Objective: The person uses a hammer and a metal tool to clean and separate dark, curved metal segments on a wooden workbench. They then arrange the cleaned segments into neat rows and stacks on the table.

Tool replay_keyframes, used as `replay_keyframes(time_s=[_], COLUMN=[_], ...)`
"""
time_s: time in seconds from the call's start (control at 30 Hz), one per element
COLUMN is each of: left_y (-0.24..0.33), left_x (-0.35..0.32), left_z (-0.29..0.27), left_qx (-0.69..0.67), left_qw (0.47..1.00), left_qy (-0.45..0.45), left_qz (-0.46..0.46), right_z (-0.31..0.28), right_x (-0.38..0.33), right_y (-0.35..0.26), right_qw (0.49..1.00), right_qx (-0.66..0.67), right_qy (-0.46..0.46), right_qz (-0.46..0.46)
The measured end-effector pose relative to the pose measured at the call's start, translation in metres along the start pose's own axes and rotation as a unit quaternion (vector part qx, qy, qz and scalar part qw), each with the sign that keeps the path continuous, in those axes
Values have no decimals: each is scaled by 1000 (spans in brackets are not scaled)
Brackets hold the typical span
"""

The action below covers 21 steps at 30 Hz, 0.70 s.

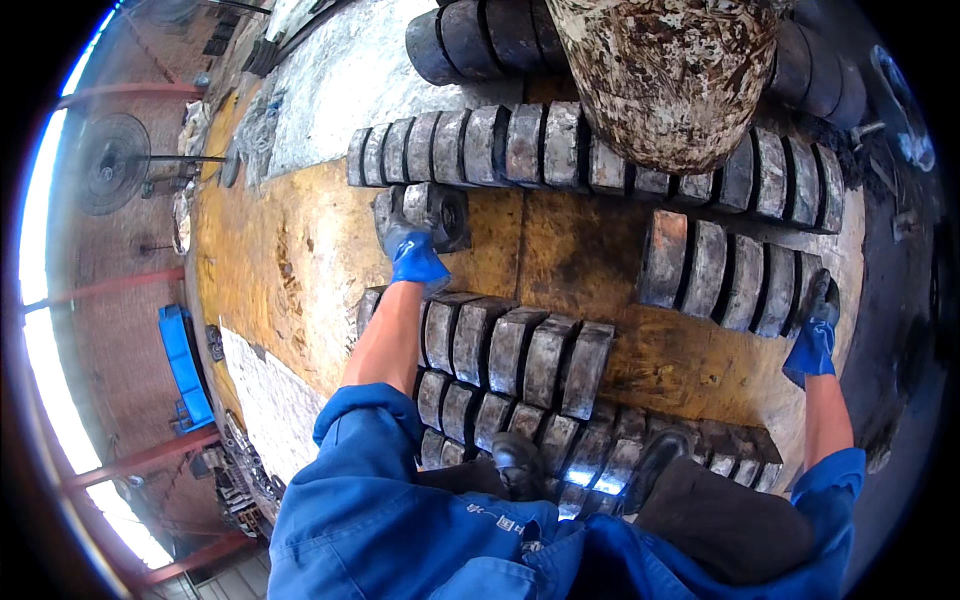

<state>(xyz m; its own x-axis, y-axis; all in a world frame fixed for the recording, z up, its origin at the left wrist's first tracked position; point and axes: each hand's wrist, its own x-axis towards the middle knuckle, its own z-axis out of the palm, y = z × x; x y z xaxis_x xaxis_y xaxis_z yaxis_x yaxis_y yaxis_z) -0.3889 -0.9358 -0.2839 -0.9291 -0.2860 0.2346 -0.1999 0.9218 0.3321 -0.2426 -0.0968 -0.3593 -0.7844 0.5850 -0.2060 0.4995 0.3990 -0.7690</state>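
Gloves of blue and dark grey cover both my hands. Over the left end of a short group of curved metal blocks point(420, 207), my left hand point(408, 245) has its fingers bent round the end block. At the right, my right hand point(820, 315) lies along the outer face of the last block in a row of thick dark metal blocks point(735, 272). Its fingers look stretched out, pressed against that face. The left block in this row has a rusty orange patch. My arms are spread wide, and all these blocks stand on edge on a worn yellow-brown surface point(560, 240).
A longer block row point(450, 147) runs across beyond my hands, partly hidden by a blotched brown-white rounded object point(670, 80). More blocks point(510, 345) stand nearer me, with my boots point(517, 465) among them. Round dark pieces point(470, 42) lie farther off. A fan point(113, 165) stands at the left.
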Motion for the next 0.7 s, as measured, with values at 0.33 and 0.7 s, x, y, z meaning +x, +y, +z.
replay_keyframes(time_s=[0.33, 0.7], left_y=[28, 74], left_x=[1, -51], left_z=[14, 12], left_qx=[-234, -504], left_qw=[972, 800], left_qy=[-23, -174], left_qz=[10, -276], right_z=[-13, -13], right_x=[-23, -38], right_y=[-36, -74], right_qw=[999, 999], right_qx=[9, -24], right_qy=[45, 44], right_qz=[15, 6])
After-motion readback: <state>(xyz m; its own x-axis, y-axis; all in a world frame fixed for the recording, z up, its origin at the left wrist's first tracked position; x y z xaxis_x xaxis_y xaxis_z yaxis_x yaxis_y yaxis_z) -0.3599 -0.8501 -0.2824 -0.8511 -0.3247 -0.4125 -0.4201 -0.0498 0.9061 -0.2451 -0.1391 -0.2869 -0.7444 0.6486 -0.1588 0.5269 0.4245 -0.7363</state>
